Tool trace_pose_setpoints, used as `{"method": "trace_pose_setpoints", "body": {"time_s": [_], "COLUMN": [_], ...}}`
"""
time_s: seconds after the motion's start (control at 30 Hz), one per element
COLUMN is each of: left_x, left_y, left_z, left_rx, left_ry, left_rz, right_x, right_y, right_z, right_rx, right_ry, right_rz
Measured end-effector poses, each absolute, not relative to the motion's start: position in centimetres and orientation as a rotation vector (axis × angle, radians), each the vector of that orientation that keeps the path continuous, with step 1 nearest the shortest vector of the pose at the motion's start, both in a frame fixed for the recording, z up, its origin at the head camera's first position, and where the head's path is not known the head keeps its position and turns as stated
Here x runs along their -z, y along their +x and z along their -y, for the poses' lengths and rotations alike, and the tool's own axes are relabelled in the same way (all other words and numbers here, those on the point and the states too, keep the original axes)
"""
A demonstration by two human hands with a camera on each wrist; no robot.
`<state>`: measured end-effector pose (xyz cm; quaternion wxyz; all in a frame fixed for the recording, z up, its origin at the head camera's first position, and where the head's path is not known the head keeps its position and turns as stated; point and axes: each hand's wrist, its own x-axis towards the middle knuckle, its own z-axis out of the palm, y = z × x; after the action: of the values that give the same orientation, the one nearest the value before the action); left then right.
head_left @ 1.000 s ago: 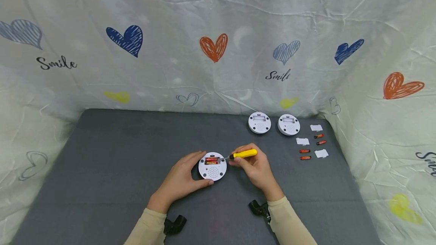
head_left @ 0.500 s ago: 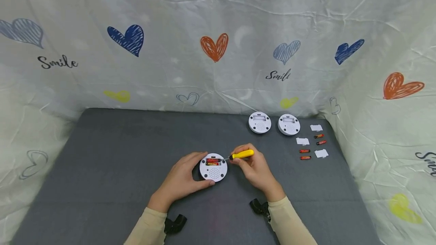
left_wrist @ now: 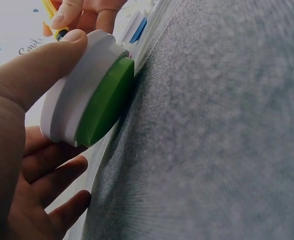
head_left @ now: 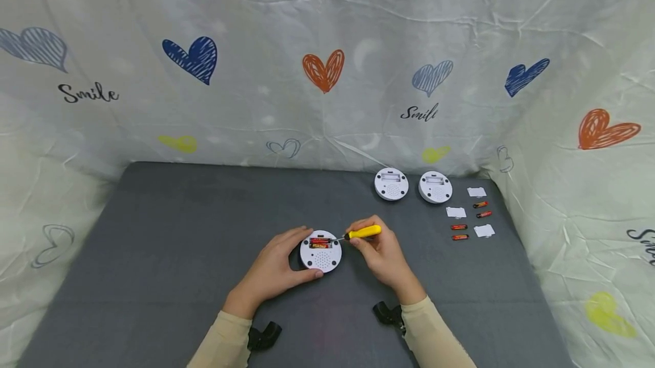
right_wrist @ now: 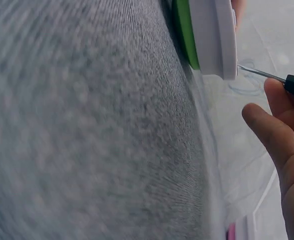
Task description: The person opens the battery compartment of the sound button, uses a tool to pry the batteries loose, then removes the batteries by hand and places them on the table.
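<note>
My left hand [head_left: 273, 265] grips a round white device [head_left: 320, 263] by its rim, thumb on the near side and fingers on the far side. The device's perforated back faces up, with two red batteries [head_left: 320, 243] lying side by side in its slot; the left wrist view shows its green underside [left_wrist: 106, 102]. In my right hand [head_left: 381, 254] I pinch a screwdriver by its yellow handle [head_left: 365, 232]. Its thin metal shaft [right_wrist: 259, 72] reaches to the device's face, the tip close to a dark round spot right of the batteries.
Two similar white devices [head_left: 391, 185] [head_left: 435, 187] with vacant battery slots stand at the back right. Beside them lie several loose red batteries [head_left: 460, 237] and white battery covers [head_left: 484, 231] on the grey table [head_left: 204, 214]. A printed curtain [head_left: 256, 72] hangs behind.
The screwdriver's handle has moved slightly left, its tip staying near the same spot on the device. The left hand keeps its grip, and the batteries in the slot look unchanged.
</note>
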<state>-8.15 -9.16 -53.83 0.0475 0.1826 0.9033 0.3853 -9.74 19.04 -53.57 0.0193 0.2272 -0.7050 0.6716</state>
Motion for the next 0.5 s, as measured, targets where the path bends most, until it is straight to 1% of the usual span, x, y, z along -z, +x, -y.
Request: {"method": "trace_pose_setpoints", "body": {"time_s": [0.5], "left_x": [54.2], "left_y": [-8.2], "left_z": [9.4], "left_rx": [-1.179], "left_ry": [0.501], "left_rz": [-2.75], "right_x": [55.1], "right_y": [-10.3], "right_z": [-19.6], "right_rx": [-2.476], "right_ry": [0.593], "right_rz": [1.878]}}
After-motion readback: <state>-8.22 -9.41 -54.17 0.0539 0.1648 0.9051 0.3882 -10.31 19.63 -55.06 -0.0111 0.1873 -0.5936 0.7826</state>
